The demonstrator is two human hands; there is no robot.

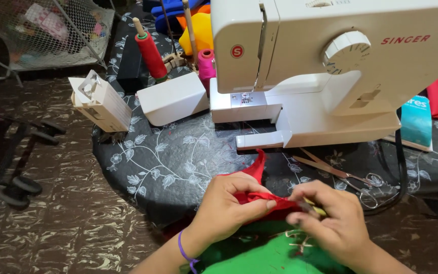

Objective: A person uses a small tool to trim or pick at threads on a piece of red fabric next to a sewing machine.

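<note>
At the near edge of the tabletop (pixel 178 167), which is covered in a dark cloth printed with pale leafy vines, both hands pinch a strip of red fabric (pixel 259 195). The left hand (pixel 229 208) is closed on it, thumb pressed over the fold. The right hand (pixel 330 215) is closed too, its fingertips nipping the cloth together with a small yellowish tool (pixel 316 208), too hidden to identify. Green fabric (pixel 264 256) lies beneath the wrists. Behind stands a white sewing machine (pixel 330 66); metal scissors (pixel 345 177) lie just before it, a red thread spool (pixel 150 53) toward the far left corner.
</note>
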